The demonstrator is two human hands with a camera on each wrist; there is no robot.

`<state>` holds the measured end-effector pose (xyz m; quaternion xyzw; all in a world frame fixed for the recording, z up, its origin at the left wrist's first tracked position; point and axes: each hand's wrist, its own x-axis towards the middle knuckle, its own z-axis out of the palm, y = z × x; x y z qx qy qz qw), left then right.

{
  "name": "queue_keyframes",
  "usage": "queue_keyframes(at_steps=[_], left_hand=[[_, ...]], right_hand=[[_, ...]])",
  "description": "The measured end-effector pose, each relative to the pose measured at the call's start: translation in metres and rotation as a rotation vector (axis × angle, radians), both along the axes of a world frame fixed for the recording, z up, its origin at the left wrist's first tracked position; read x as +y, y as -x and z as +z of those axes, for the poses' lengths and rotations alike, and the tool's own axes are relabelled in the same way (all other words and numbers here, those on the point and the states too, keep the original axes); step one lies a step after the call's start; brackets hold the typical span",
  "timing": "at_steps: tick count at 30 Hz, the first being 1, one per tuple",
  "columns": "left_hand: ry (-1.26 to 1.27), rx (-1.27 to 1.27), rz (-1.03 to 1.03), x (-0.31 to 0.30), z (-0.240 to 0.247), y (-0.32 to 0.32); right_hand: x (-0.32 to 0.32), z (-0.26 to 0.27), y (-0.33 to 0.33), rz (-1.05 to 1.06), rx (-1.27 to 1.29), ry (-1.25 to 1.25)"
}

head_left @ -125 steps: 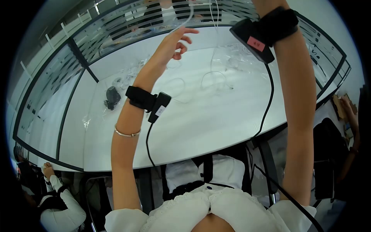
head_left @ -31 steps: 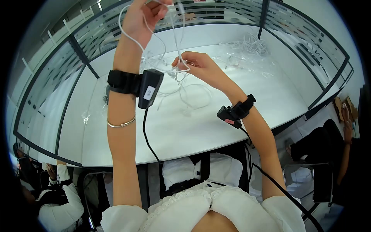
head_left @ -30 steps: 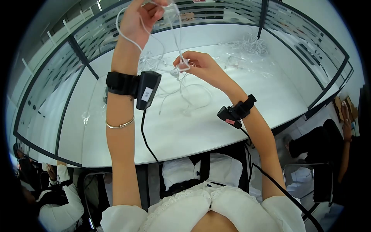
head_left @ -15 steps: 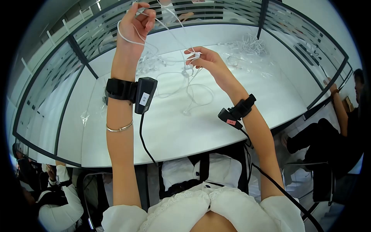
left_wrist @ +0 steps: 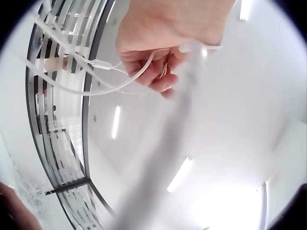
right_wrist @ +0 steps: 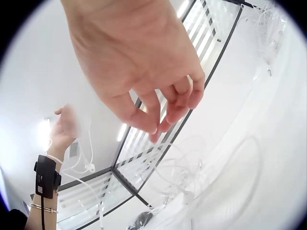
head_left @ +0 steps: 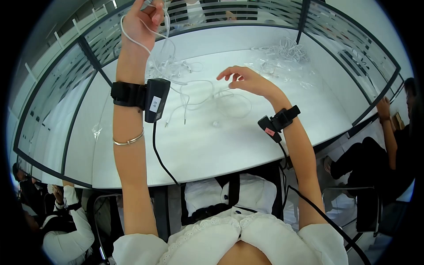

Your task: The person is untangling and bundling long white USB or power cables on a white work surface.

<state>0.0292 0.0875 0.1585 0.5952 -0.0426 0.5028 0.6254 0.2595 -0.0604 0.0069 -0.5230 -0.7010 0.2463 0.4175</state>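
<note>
Raised at the upper left of the head view, my left hand (head_left: 142,31) grips a white earphone cable (left_wrist: 110,89) with curled fingers. Loops of it hang past the wrist, and a small white splitter (left_wrist: 100,64) shows in the left wrist view. My right hand (head_left: 247,81) hovers over the middle of the table, its fingers loosely bent around nothing. Just below its fingertips, another thin white cable (head_left: 251,106) lies in loops on the table (head_left: 265,137). Thin cable ends with plugs (head_left: 185,122) show left of these loops.
A tangled heap of white cables (head_left: 287,51) lies at the back right, beside clear plastic bags (head_left: 269,68). More bagged cables (head_left: 170,68) are at the back left. Glass-topped partitions (head_left: 212,37) border the table. People sit at both sides.
The right hand, earlier holding part of the white cables, has let go and its fingers have loosened. My left hand has moved left with its cable, pulling it away from the right hand.
</note>
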Motion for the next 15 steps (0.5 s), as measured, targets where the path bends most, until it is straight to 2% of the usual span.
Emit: queue_keyframes(at_steps=[2, 3, 6, 7, 10, 13, 15], left_hand=[[-0.111, 0.151, -0.001, -0.009, 0.005, 0.003], [-0.163, 0.263, 0.05, -0.025, 0.005, 0.005], [-0.323, 0.6, 0.07, -0.022, 0.014, 0.012], [-0.345, 0.598, 0.266, -0.041, 0.008, 0.003], [-0.558, 0.727, 0.348, -0.053, 0.011, 0.001], [-0.727, 0.771, 0.366, -0.079, 0.014, -0.007], [-0.821, 0.79, 0.346, -0.088, 0.021, -0.003]], right_hand=[[-0.001, 0.0, -0.007, -0.054, 0.043, 0.08], [-0.002, 0.002, -0.007, -0.092, 0.049, 0.036], [-0.011, 0.033, 0.022, -0.13, 0.167, -0.22], [-0.021, 0.052, 0.036, -0.109, 0.243, -0.158], [-0.025, 0.076, 0.067, -0.069, 0.324, -0.363], [-0.002, 0.077, 0.064, -0.244, 0.17, -0.679], [0.006, 0.083, 0.063, -0.196, 0.203, -0.596]])
